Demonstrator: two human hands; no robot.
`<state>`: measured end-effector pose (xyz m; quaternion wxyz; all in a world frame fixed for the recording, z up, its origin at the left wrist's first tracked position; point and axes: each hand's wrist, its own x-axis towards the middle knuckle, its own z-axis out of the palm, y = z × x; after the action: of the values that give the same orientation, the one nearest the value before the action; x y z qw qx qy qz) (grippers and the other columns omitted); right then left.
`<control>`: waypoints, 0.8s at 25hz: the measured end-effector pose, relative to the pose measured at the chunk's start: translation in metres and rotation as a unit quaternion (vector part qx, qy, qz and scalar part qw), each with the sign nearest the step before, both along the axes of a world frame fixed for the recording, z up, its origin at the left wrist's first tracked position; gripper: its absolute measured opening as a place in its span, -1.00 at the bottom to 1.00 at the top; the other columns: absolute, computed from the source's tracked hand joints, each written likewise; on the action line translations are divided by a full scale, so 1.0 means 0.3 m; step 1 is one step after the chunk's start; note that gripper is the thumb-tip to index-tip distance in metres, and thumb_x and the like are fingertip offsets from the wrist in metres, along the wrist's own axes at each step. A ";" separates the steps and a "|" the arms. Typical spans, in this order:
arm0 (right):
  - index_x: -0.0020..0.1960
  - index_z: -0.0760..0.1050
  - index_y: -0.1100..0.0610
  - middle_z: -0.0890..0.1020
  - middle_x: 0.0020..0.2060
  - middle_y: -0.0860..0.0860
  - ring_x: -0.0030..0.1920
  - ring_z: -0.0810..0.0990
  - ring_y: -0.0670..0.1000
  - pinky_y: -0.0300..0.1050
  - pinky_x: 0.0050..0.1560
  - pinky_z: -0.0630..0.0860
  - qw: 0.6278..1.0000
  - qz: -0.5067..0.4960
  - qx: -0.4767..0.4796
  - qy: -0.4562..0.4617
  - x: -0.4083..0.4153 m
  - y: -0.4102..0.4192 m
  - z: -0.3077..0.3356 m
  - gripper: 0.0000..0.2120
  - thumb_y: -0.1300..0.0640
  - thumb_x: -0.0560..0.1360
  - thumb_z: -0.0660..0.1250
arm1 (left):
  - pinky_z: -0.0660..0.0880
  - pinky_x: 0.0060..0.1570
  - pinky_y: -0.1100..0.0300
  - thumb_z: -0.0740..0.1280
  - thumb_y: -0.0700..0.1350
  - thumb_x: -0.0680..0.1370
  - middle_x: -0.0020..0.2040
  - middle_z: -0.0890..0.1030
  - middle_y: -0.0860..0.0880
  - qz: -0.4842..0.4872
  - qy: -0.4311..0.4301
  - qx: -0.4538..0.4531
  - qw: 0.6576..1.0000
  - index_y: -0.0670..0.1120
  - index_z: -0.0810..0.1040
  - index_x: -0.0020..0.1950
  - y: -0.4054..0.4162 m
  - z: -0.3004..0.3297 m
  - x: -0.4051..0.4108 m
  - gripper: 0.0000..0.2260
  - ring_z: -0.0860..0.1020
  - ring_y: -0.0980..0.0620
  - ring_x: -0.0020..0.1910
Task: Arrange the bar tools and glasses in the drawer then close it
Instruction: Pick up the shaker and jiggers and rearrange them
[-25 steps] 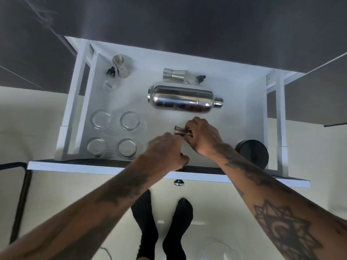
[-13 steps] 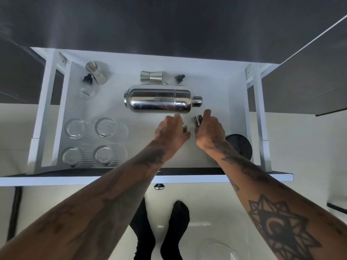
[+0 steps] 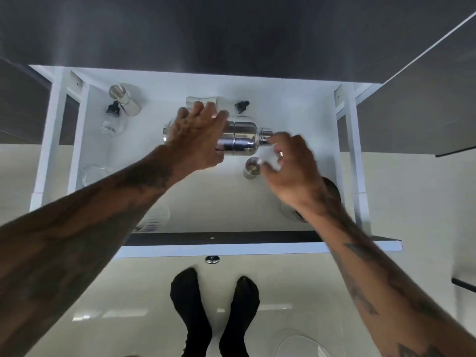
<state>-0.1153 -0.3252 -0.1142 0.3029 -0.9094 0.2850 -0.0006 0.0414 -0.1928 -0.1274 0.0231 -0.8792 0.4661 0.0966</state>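
The white drawer is pulled open below me. A steel cocktail shaker lies on its side in the middle. My left hand lies over the shaker's left half with fingers spread, fingertips reaching a steel jigger at the back. A small steel jigger stands upright just in front of the shaker. My right hand is beside it, blurred, fingers apart, thumb close to its rim. Clear glasses at the drawer's left are mostly hidden by my left arm.
A steel cup and a small dropper bottle sit at the back left, and a black dropper cap at the back. A black round thing shows behind my right wrist. The drawer knob hangs above my black-socked feet.
The small jigger went from held between both hands to standing upright by the shaker. My left hand has moved back over the shaker; my right hand has drawn off the jigger.
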 end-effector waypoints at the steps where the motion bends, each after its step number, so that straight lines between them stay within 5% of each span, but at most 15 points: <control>1: 0.30 0.42 0.04 0.46 0.11 0.11 0.04 0.54 0.11 -0.11 -0.06 0.53 0.998 0.047 -0.006 0.034 -0.012 0.042 -0.018 -0.57 0.07 0.45 0.39 | 0.40 0.16 -0.14 0.50 0.15 0.32 0.32 0.43 -0.19 -0.020 -0.013 0.054 0.998 -0.11 0.31 0.40 -0.028 -0.015 0.007 -0.24 0.43 -0.20 0.25; 4: 0.33 0.37 -0.02 0.38 0.19 0.08 0.14 0.48 0.09 -0.04 -0.08 0.57 0.982 0.136 -0.060 0.119 -0.019 0.110 -0.084 -0.59 0.06 0.50 0.34 | 0.39 0.15 -0.22 0.54 0.21 0.25 0.36 0.38 -0.21 -0.014 -0.060 0.110 0.992 -0.11 0.15 0.49 -0.071 -0.068 0.000 -0.03 0.41 -0.23 0.28; 8: 0.28 0.39 0.00 0.39 0.17 0.10 0.14 0.46 0.09 -0.03 -0.13 0.56 0.983 0.090 -0.095 0.125 -0.022 0.055 -0.102 -0.68 0.15 0.54 0.27 | 0.40 0.10 -0.29 0.55 0.14 0.24 0.32 0.41 -0.20 0.008 -0.075 0.091 0.993 -0.16 0.25 0.40 -0.080 -0.075 0.014 -0.13 0.43 -0.22 0.24; 11: 0.37 0.35 -0.03 0.39 0.26 0.10 0.27 0.39 0.10 0.00 0.17 0.45 0.976 0.093 -0.132 0.149 -0.041 0.023 -0.075 -0.59 0.03 0.54 0.29 | 0.47 0.02 -0.22 0.54 0.14 0.20 0.23 0.46 -0.17 0.020 -0.027 0.022 0.999 -0.16 0.31 0.30 -0.037 -0.046 0.026 -0.20 0.47 -0.22 0.16; 13: 0.37 0.40 0.03 0.45 0.24 0.11 0.23 0.43 0.11 0.00 0.17 0.41 0.988 0.053 -0.138 0.052 -0.052 0.015 -0.040 -0.55 -0.01 0.51 0.30 | 0.52 -0.06 -0.10 0.55 0.10 0.15 0.18 0.48 -0.14 0.051 0.038 -0.076 0.995 -0.14 0.33 0.26 0.014 -0.023 0.019 -0.21 0.49 -0.18 0.09; 16: 0.37 0.42 0.14 0.53 0.20 0.10 0.07 0.52 0.01 -0.24 0.02 0.43 0.995 -0.034 0.009 -0.091 -0.019 0.030 -0.001 -0.48 0.08 0.45 0.42 | 0.48 -0.06 0.19 0.54 0.09 0.12 0.18 0.43 -0.05 0.129 0.162 -0.225 0.952 -0.10 0.27 0.28 0.031 0.003 -0.016 -0.17 0.46 -0.02 0.05; 18: 0.42 0.31 -0.01 0.50 0.28 -0.07 0.16 0.54 -0.08 -0.27 0.02 0.51 0.972 -0.075 0.209 -0.083 0.035 0.039 0.018 -0.36 0.05 0.41 0.47 | 0.47 -0.09 0.30 0.55 0.07 0.12 0.19 0.43 -0.03 0.158 0.225 -0.322 0.906 -0.12 0.27 0.28 -0.008 -0.004 -0.053 -0.17 0.46 0.05 0.07; 20: 0.40 0.23 -0.16 0.47 0.25 -0.25 0.17 0.51 -0.21 -0.42 -0.10 0.55 0.944 -0.088 0.307 -0.081 0.082 0.037 0.025 -0.29 -0.05 0.36 0.51 | 0.55 -0.09 0.25 0.58 -0.01 0.16 0.18 0.47 -0.09 0.184 0.270 -0.401 0.856 -0.18 0.30 0.26 -0.053 -0.030 -0.094 -0.21 0.51 0.04 0.09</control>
<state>-0.0908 -0.3140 -0.1067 0.5880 -0.7405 0.3252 -0.0135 0.0132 -0.2087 -0.1363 -0.4761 -0.8216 0.2817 0.1377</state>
